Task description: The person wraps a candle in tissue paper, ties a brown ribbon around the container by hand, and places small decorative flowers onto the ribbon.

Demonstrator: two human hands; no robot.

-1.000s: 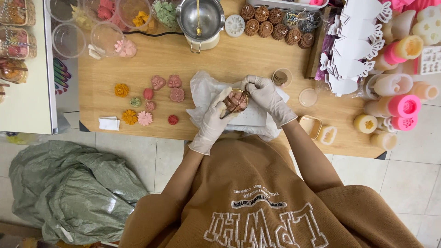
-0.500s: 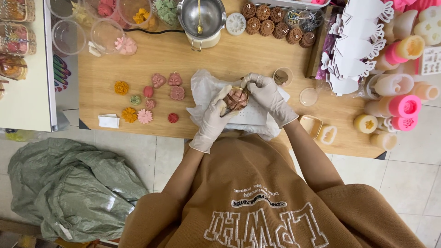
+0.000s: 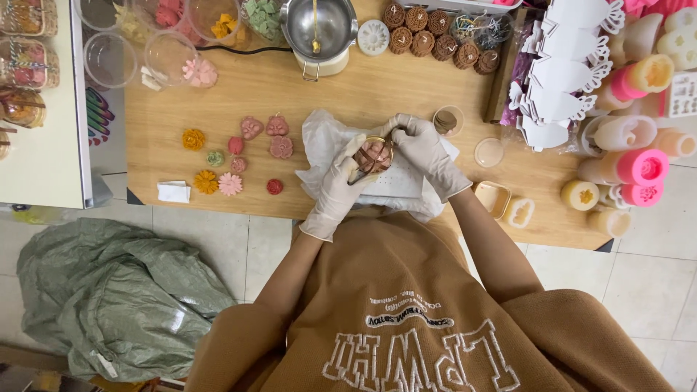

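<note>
At the centre of the frame, a small round pink-and-brown piece (image 3: pixel 374 154) is held between two white-gloved hands above a sheet of white paper (image 3: pixel 406 183) spread on the wooden table (image 3: pixel 348 94). The left hand (image 3: pixel 340 187) is curled under and around the piece from the lower left, its fingers closed against it. The right hand (image 3: pixel 425 149) is brought in from the upper right, with its fingertips pinched on the top edge of the piece. Whether a thin tool is also gripped there cannot be told.

To the left of centre, a scatter of small flower-shaped pieces (image 3: pixel 250 128) in pink, red, orange and green is laid out on the table, well apart from the hands, and a folded white slip (image 3: pixel 173 192) lies near the table's lower left edge. At the top of the frame, a metal pot (image 3: pixel 319 25) with a stick standing in it is seen, with clear plastic cups (image 3: pixel 109 58) to its left and brown round pieces (image 3: pixel 428 33) to its right. At the upper right, white cut-out cards (image 3: pixel 563 65) are stacked, and below them pink and cream cylindrical moulds (image 3: pixel 639 167) are lined up. A small clear round lid (image 3: pixel 489 152) rests just right of the hands. At the lower left, a grey-green bag (image 3: pixel 109 305) is slumped on the tiled floor.
</note>
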